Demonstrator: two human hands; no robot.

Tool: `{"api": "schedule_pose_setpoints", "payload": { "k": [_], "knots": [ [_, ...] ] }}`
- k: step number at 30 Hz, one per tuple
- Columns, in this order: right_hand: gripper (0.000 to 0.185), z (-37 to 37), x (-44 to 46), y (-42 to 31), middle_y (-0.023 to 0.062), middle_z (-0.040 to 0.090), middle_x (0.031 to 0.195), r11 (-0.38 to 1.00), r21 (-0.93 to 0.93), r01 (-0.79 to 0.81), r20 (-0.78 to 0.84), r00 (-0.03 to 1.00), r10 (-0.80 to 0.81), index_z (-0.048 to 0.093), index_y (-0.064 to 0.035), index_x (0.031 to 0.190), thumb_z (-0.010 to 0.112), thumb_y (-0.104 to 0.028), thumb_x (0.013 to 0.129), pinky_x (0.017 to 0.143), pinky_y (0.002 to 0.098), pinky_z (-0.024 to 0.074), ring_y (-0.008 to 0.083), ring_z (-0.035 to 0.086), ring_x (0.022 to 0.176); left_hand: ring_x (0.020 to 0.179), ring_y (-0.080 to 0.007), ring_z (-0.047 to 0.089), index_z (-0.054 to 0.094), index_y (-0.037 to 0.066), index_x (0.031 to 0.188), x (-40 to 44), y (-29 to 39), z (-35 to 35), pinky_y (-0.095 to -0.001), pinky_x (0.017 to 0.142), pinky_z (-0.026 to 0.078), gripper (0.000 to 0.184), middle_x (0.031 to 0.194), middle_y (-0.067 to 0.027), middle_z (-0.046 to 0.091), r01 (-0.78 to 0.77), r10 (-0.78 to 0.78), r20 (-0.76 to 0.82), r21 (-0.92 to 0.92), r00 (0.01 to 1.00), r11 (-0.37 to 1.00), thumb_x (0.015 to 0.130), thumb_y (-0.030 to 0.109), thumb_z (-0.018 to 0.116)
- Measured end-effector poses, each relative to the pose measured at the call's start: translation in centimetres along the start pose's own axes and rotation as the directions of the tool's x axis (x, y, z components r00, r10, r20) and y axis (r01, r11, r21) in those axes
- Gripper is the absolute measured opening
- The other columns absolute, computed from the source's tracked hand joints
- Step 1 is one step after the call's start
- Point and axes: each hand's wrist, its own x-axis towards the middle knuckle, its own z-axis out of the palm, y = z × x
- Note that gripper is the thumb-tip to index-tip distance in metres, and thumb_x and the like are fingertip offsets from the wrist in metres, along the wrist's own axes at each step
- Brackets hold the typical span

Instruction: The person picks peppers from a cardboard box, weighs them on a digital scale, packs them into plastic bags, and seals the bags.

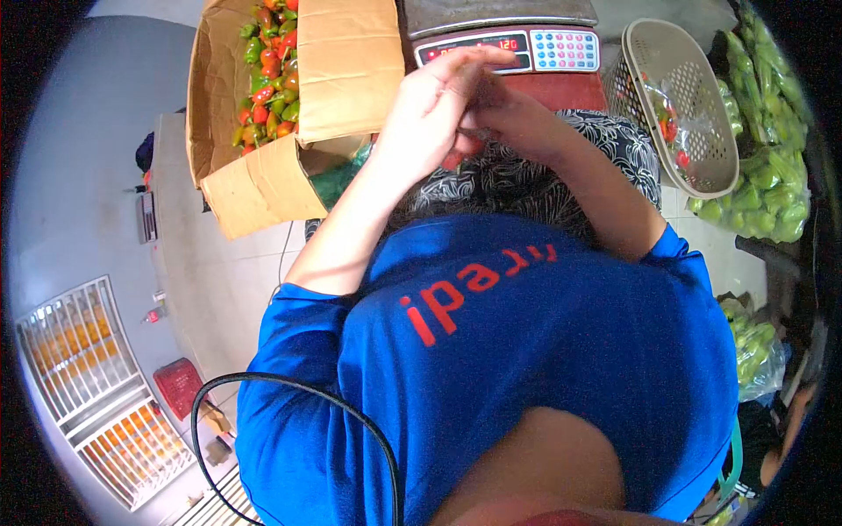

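My left hand [436, 98] and my right hand [498, 107] meet and overlap over my lap, just in front of a digital scale [478, 46]. The fingers of my left hand stretch out across the lower edge of the lit display. My right hand lies partly behind the left, and its fingers are mostly hidden. Beneath the hands shows a small reddish patch [453, 161] that I cannot make out. To the left stands an open cardboard box [351, 70] with many red, orange and green peppers [272, 74] inside.
A beige perforated basket [706, 105] with a few red peppers leans at the right. Beyond it lie plastic bags of green vegetables [763, 197]. On the left are a grey wall [88, 158], a barred window [96, 368] and a red object [178, 387] on the floor. A black cable [289, 390] loops near me.
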Motion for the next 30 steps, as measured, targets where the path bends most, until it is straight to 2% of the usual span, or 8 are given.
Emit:
{"api": "schedule_pose_setpoints", "payload": {
  "k": [3,6,8,14,22,26,29,30],
  "knots": [
    [0.046,0.6,-0.6,-1.3,0.0016,0.056,0.061,0.999,0.037,-0.026,0.257,0.966,0.015,0.06,-0.0048,0.081,0.037,-0.043,0.092,0.053,0.0244,0.042,0.0093,0.05,0.055,0.047,-0.0048,0.037,0.056,0.005,0.102,0.0,0.4,0.5,-0.0206,0.043,0.033,0.034,0.053,0.0033,0.036,-0.108,0.104,-0.154,-0.013,0.983,0.994,0.096,0.031,0.035],
    [0.052,0.2,-0.7,-2.6,0.0041,0.057,0.062,0.982,-0.183,-0.04,0.397,0.911,0.112,0.061,-0.0042,0.069,0.037,-0.044,0.092,0.055,0.0241,0.0428,0.0097,0.053,0.058,0.044,-0.0062,0.026,0.055,0.005,0.096,0.0,0.3,-0.2,-0.0219,0.042,0.025,0.03,0.052,0.0051,0.028,-0.041,0.061,-0.003,-0.779,0.998,0.626,0.096,0.03,0.038],
    [0.049,0.0,-0.8,-3.8,0.0053,0.06,0.064,0.966,-0.202,-0.161,0.351,0.909,0.225,0.063,-0.0035,0.068,0.038,-0.038,0.093,0.061,0.0274,0.0451,0.012,0.057,0.063,0.045,-0.0048,0.021,0.049,0.008,0.105,0.3,0.5,-2.1,-0.0216,0.044,0.021,0.023,0.054,0.0067,0.024,0.053,0.051,0.087,-0.88,0.995,0.471,0.095,0.027,0.04],
    [0.036,-1.2,-0.3,-1.3,0.0068,0.058,0.074,0.981,-0.002,0.193,0.372,0.911,-0.178,0.051,-0.0035,0.074,0.039,-0.031,0.095,0.073,0.0304,0.0442,0.0157,0.055,0.075,0.045,-0.0057,0.02,0.05,0.003,0.092,1.5,3.4,-8.5,-0.0231,0.045,0.019,0.023,0.057,0.0051,0.028,0.035,0.204,0.138,-0.896,0.969,0.443,0.096,0.02,0.033],
    [0.035,-1.8,-0.5,0.6,0.0093,0.059,0.08,0.998,0.058,0.025,0.106,0.994,-0.031,0.051,-0.0027,0.073,0.041,-0.029,0.094,0.079,0.0311,0.0434,0.0183,0.057,0.081,0.051,-0.0063,0.024,0.05,0.006,0.094,1.5,2.6,-10.1,-0.023,0.05,0.023,0.017,0.06,0.0045,0.029,-0.19,0.17,-0.108,-0.776,0.979,0.601,0.094,0.021,0.042],
    [0.034,-3.3,-0.5,1.6,0.0114,0.06,0.082,0.963,0.184,-0.198,-0.11,0.969,0.221,0.053,-0.0011,0.073,0.042,-0.027,0.092,0.078,0.0291,0.0436,0.0184,0.058,0.082,0.072,-0.0106,0.047,0.052,0.005,0.1,0.6,0.5,-9.4,-0.0249,0.066,0.04,0.015,0.079,-0.0034,0.05,-0.43,0.438,-0.579,0.161,0.688,0.888,0.088,0.014,0.051],
    [0.033,-3.2,-0.4,1.8,0.0092,0.058,0.077,0.974,0.172,-0.147,-0.071,0.984,0.161,0.053,-0.0017,0.073,0.044,-0.028,0.091,0.076,0.0285,0.0434,0.0174,0.057,0.08,0.101,-0.0172,0.052,0.053,0.004,0.107,-0.3,-1.1,-6.4,-0.0304,0.09,0.039,0.025,0.106,-0.0086,0.057,-0.336,0.532,-0.368,0.478,0.762,0.812,0.083,0.011,0.056],
    [0.033,-3.1,-0.2,1.7,0.0087,0.057,0.077,0.974,0.161,-0.158,-0.04,0.985,0.166,0.053,-0.0018,0.073,0.044,-0.028,0.091,0.076,0.0285,0.0432,0.0172,0.056,0.079,0.105,-0.0214,0.051,0.055,0.005,0.107,-0.7,0.1,-5.2,-0.0347,0.093,0.037,0.031,0.108,-0.0086,0.057,-0.274,0.561,-0.092,0.8,0.823,0.533,0.078,0.011,0.058]
  ]
}}
